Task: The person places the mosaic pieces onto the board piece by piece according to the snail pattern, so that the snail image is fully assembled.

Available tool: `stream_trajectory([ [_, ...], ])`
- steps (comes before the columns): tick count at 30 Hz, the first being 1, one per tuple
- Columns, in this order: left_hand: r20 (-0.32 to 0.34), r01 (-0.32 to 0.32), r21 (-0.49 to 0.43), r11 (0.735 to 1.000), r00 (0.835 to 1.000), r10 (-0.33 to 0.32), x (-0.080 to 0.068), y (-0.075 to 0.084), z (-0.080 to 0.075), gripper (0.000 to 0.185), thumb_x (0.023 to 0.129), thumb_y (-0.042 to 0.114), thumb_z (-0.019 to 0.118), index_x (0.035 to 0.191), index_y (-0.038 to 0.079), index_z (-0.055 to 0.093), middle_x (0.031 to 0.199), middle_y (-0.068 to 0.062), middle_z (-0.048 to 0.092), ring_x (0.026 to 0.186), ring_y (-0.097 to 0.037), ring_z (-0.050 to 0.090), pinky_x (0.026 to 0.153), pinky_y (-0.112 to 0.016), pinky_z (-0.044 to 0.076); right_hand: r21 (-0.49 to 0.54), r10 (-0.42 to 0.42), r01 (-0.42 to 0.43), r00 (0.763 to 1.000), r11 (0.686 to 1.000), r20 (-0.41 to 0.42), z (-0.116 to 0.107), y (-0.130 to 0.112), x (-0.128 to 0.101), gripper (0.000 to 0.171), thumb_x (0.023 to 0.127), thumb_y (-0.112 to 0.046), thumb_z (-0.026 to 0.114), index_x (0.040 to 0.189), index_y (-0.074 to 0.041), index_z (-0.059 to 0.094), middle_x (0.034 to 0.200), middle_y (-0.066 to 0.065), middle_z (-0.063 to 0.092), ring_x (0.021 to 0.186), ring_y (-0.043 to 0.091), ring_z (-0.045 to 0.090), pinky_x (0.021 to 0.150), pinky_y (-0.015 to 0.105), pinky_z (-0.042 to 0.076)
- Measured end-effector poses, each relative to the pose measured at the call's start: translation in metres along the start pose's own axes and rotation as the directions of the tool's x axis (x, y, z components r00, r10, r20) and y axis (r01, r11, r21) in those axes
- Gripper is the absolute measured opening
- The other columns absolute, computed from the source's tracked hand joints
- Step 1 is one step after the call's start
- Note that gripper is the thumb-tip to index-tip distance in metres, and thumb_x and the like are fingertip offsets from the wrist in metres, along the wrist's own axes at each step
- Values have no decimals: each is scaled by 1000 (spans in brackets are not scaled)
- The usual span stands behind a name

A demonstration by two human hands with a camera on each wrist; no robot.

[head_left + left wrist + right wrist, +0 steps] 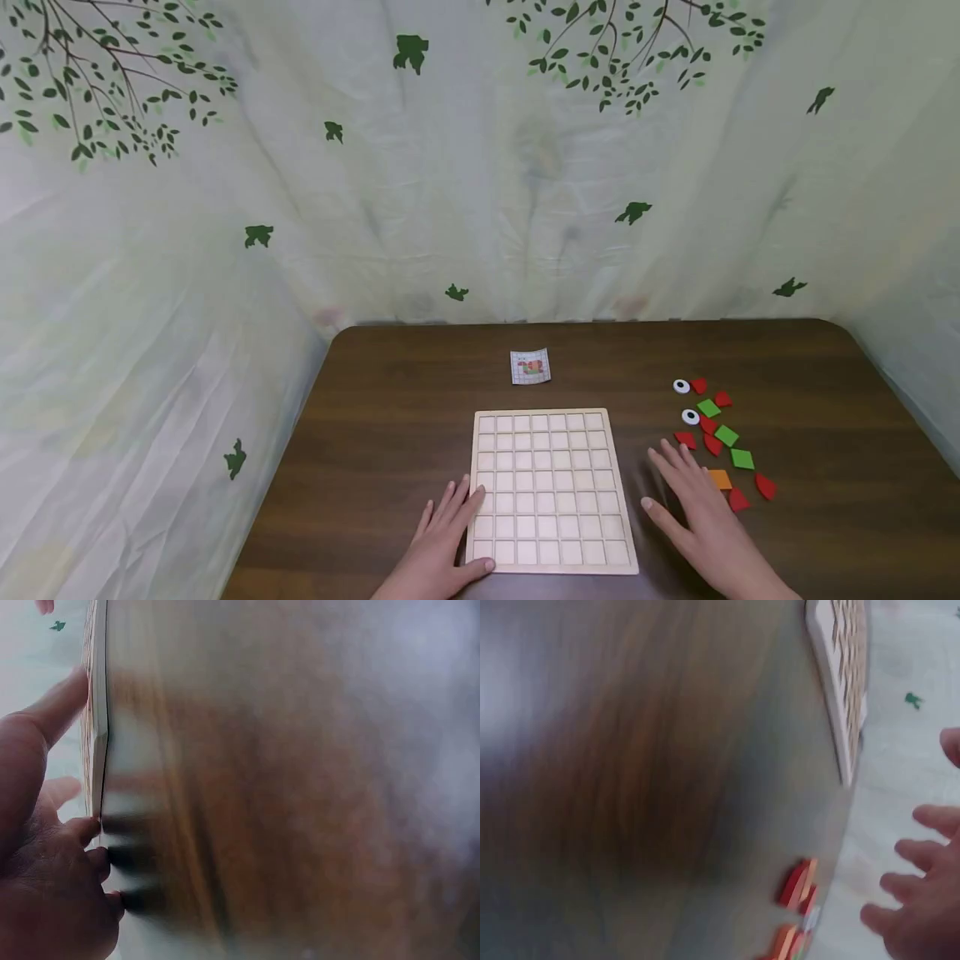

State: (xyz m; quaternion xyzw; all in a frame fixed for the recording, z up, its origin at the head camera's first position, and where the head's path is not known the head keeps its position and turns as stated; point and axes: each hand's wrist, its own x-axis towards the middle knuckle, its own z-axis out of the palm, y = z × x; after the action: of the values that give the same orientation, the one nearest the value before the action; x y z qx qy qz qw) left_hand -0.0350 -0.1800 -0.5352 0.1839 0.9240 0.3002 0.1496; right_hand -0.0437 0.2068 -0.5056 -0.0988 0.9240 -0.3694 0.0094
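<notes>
A pale wooden grid board (551, 490) with rows of square recesses lies on the dark table. At its lower left edge, my left hand (447, 533) rests with fingers spread, thumb on the near corner and fingertips along the side. In the left wrist view, that hand (52, 855) touches the edge of the board (98, 750). To the board's right, my right hand (697, 517) is spread with nothing in its grasp, beside an orange square (720, 479) that it partly covers. The right wrist view shows the right hand's fingers (922, 855) apart from the red pieces (793, 885).
Several red pieces (765, 487), green diamonds (742, 459) and two white eye discs (681, 386) are scattered on the right of the table (390, 392). Behind the board lies a small printed card (530, 367). A pale curtain (480, 183) with leaf and bird prints hangs beyond.
</notes>
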Motion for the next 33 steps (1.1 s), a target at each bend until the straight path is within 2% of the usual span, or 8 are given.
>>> stream_trajectory([
  [5,0,-1,-63,998,1000,1,-1,-3,-2,96,82,57,70,157,15,27,163,-8,16,149,-35,7,111,-64,5,81,-14,15,1000,997,-21,-12,11,7,61,95,-34,66,148,-12,44,154,14,36,139,40,31,97,70,32],
  [9,24,-6,-101,995,1000,9,-2,-7,-5,97,82,53,73,157,15,25,163,-7,16,149,-34,7,111,-65,5,68,-6,12,997,998,-75,-23,21,15,53,96,-31,65,144,-20,50,145,6,50,128,26,46,101,37,40],
  [12,42,-4,-129,992,999,9,-3,-7,-9,95,83,47,75,157,15,24,163,-6,16,149,-33,7,111,-64,4,64,-8,15,994,998,-108,-32,29,24,47,97,-28,64,142,-23,52,138,3,56,120,14,52,88,16,42],
  [13,46,-5,-135,991,999,11,-3,-7,-10,95,83,45,75,157,15,24,163,-5,17,149,-32,7,111,-63,4,62,-9,16,993,998,-117,-36,32,27,46,97,-28,64,142,-22,53,137,3,57,119,14,53,87,16,42],
  [16,48,-2,-150,989,999,10,-3,-6,-11,95,82,41,77,157,14,25,163,-5,18,149,-32,6,111,-63,3,49,-28,35,990,998,-137,-47,41,36,44,98,-24,63,140,-17,55,133,8,60,115,21,57,87,35,50],
  [20,47,4,-169,986,999,4,-3,-7,-9,95,82,41,77,157,14,25,163,-5,18,149,-32,6,111,-63,3,-12,-59,58,991,998,-121,-58,51,50,41,98,-22,62,136,-8,57,129,15,61,107,36,60,81,57,49],
  [29,75,11,-224,974,997,6,-3,-10,-11,94,81,40,77,157,17,26,163,-7,17,149,-33,4,111,-64,0,-73,-68,69,998,995,18,-72,76,79,32,91,-9,70,122,-9,63,110,12,68,90,32,65,63,32,53],
  [33,85,12,-248,969,996,9,-4,-11,-12,93,82,39,77,157,19,26,163,-7,17,149,-33,4,110,-63,-1,-72,-67,71,996,995,60,-74,86,88,32,90,-3,69,121,-10,65,112,12,67,86,26,64,64,30,52],
])
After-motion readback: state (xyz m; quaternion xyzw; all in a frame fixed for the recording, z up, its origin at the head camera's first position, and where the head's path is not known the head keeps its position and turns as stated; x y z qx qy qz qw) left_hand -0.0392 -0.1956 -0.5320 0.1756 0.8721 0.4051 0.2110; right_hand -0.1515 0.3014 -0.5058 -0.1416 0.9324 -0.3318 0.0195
